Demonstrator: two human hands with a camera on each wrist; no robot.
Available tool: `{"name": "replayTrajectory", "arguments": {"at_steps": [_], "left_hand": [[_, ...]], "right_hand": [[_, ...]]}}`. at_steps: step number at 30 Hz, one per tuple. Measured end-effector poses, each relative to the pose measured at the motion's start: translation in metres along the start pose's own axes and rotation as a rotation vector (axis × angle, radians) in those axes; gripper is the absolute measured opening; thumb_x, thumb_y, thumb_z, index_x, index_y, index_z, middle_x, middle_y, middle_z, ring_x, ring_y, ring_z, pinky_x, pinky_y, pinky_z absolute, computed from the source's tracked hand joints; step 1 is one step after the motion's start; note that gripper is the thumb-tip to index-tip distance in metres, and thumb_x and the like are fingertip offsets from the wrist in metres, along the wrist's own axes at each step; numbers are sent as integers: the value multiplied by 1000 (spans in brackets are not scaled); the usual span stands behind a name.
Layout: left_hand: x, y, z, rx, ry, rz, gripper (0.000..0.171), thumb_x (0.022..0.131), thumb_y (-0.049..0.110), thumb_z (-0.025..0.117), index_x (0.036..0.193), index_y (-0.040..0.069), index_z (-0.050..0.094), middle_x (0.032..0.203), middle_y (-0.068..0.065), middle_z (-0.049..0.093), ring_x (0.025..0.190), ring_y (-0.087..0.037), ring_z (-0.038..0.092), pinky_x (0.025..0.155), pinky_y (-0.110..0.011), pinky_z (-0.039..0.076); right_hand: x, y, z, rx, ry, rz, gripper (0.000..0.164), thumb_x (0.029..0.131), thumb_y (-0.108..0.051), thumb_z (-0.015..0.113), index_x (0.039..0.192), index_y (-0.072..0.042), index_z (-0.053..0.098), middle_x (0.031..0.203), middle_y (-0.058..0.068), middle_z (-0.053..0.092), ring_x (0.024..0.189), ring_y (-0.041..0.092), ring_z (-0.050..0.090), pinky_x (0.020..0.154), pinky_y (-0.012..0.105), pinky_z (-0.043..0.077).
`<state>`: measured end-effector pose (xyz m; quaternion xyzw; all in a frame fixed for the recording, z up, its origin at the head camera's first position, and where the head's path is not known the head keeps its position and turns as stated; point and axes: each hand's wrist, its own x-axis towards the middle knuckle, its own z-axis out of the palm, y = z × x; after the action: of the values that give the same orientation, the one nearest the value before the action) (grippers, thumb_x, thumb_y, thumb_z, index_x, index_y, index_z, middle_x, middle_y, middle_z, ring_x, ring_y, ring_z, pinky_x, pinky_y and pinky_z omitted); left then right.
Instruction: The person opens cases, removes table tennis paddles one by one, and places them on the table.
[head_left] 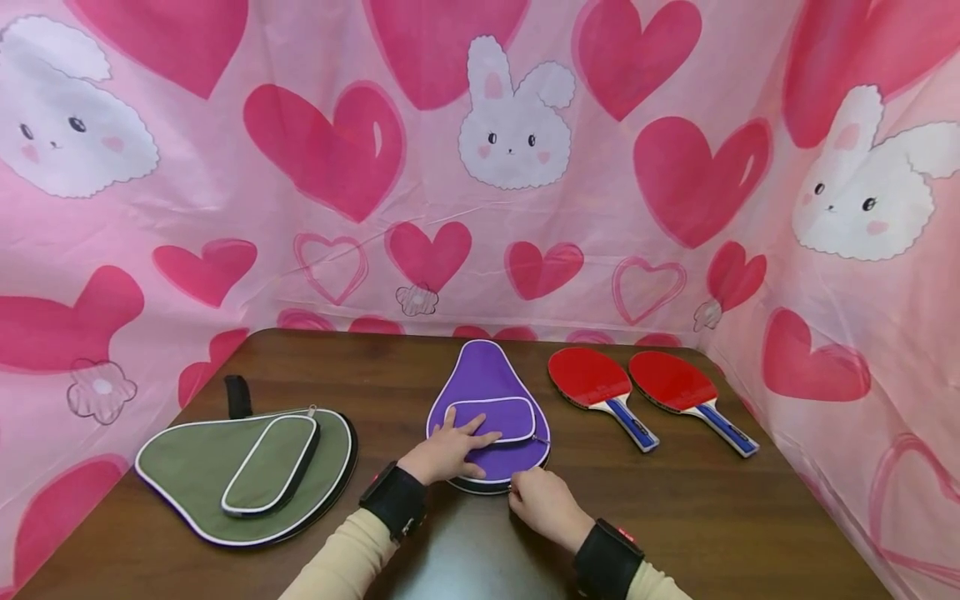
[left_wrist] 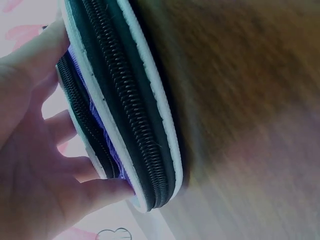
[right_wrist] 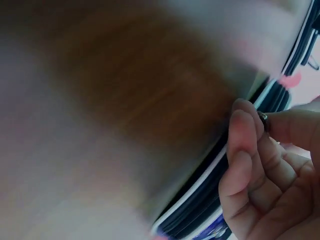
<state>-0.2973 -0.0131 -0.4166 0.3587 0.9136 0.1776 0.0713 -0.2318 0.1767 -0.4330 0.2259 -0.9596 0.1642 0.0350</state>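
Observation:
A purple table tennis paddle case (head_left: 480, 375) with white piping lies in the middle of the table, its rounded end toward me. My left hand (head_left: 448, 450) rests on the case with fingers spread over its front pocket. At the near right edge my right hand (head_left: 549, 505) pinches the zipper pull (right_wrist: 263, 121) between thumb and curled fingers. Along the near edge, the black zipper (left_wrist: 125, 95) runs between two white pipings, and its teeth look closed in the left wrist view.
An olive green paddle case (head_left: 195, 467) with a black strap (head_left: 238, 397) lies at the left. Two red paddles (head_left: 588, 377) (head_left: 671, 382) with blue handles lie at the right on the brown wooden table (head_left: 720, 517). A pink cloth (head_left: 435, 192) with hearts and rabbits hangs behind.

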Motion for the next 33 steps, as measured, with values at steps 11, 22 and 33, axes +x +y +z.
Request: {"name": "replayTrajectory", "arguments": {"at_steps": [11,22,33], "left_hand": [[-3,3,5,63,61,-23,59,85,34,73,139,17,56,146,-14,46,134,-53,28,98,-75,21],[-8,3,6,108,133,50,47,88,23,72,133,13,62,140,-11,53,112,-32,45,96,-69,22],[-6,10,9,141,99,142,42,90,19,70,131,14,64,139,-8,54,120,-33,41,99,-65,21]], "right_hand": [[4,-8,-2,-16,-28,73,24,81,-8,67,60,-11,57,53,-7,44,47,10,43,45,30,37],[1,12,-13,-16,-57,189,28,83,-7,67,58,-10,55,53,-3,42,49,13,40,46,30,34],[9,48,-22,-126,-6,313,21,87,-8,66,67,-3,61,60,5,53,56,23,54,53,38,48]]}}
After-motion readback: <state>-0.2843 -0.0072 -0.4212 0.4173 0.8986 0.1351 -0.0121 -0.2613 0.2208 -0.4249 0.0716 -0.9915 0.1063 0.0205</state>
